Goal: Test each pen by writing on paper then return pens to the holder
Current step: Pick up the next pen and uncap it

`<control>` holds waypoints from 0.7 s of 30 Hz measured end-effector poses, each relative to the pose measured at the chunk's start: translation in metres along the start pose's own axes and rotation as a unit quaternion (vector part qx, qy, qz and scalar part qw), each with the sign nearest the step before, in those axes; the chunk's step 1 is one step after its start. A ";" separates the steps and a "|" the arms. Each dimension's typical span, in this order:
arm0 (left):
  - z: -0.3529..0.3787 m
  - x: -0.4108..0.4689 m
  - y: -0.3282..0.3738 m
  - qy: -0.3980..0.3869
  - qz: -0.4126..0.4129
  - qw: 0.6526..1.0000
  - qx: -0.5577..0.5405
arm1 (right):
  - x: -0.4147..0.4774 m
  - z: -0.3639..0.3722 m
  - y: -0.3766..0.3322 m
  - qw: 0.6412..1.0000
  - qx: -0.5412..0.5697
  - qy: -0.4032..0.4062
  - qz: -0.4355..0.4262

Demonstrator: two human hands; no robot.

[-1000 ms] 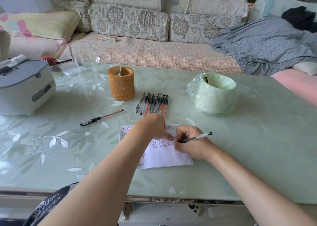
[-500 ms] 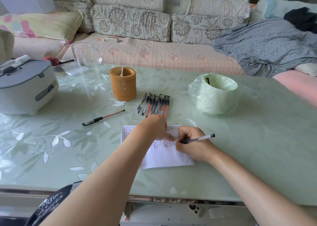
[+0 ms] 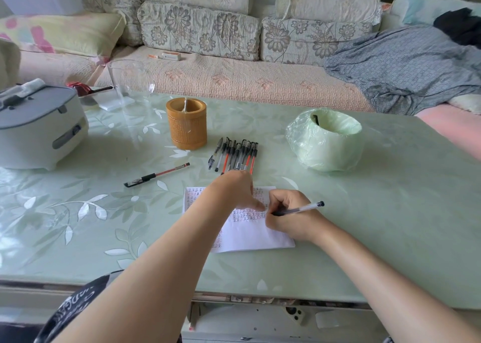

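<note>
A white sheet of paper (image 3: pixel 250 234) with rows of small red and black marks lies near the table's front. My right hand (image 3: pixel 289 216) grips a black pen (image 3: pixel 299 208), its tip down on the paper. My left hand (image 3: pixel 234 190) presses flat on the sheet's upper part, thumb stretched toward the pen tip. Several pens (image 3: pixel 235 155) lie side by side just beyond the paper. One red pen (image 3: pixel 157 174) lies apart to the left. The brown bamboo holder (image 3: pixel 187 123) stands upright behind them with one pale thing inside.
A grey and white appliance (image 3: pixel 39 129) sits at the left edge. A round bin lined with a green bag (image 3: pixel 325 139) stands at the right. A clear glass (image 3: pixel 130 79) is at the back left. A sofa with cushions runs behind the table (image 3: pixel 390 212).
Both hands stay on the paper. The pen's back end has shifted slightly as my right hand writes. The pens on the table have not moved.
</note>
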State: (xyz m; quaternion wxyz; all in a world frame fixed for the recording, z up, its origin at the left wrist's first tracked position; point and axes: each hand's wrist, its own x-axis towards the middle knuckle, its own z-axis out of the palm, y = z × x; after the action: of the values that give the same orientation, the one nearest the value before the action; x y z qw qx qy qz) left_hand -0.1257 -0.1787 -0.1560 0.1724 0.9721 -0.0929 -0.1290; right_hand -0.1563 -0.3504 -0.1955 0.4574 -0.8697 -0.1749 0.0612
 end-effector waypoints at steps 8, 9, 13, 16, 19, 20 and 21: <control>0.000 0.000 0.000 -0.002 -0.002 1.000 -0.002 | -0.001 -0.001 0.000 1.000 0.003 -0.003 -0.006; 0.000 0.000 0.000 -0.003 -0.002 1.000 -0.003 | -0.001 -0.002 0.000 1.000 0.001 -0.008 -0.006; 0.000 -0.001 0.001 -0.005 -0.004 1.000 -0.006 | -0.002 -0.003 -0.001 1.000 0.008 -0.025 -0.002; -0.001 -0.001 0.001 -0.006 -0.005 1.000 -0.002 | -0.001 -0.003 0.000 0.999 0.015 -0.028 0.001; -0.001 -0.002 0.002 -0.007 -0.006 1.000 -0.006 | -0.002 -0.001 0.000 1.000 0.014 -0.023 0.003; -0.002 -0.002 0.002 -0.006 -0.006 1.000 -0.008 | -0.002 -0.001 0.000 1.000 0.013 -0.020 0.003; -0.002 -0.003 0.002 -0.005 -0.007 1.000 -0.010 | -0.002 -0.001 -0.001 1.000 0.011 -0.019 0.004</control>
State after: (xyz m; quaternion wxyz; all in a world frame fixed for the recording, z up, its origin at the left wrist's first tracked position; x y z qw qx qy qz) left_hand -0.1280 -0.1795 -0.1533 0.1805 0.9704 -0.0857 -0.1356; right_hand -0.1578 -0.3509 -0.1944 0.4633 -0.8640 -0.1793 0.0813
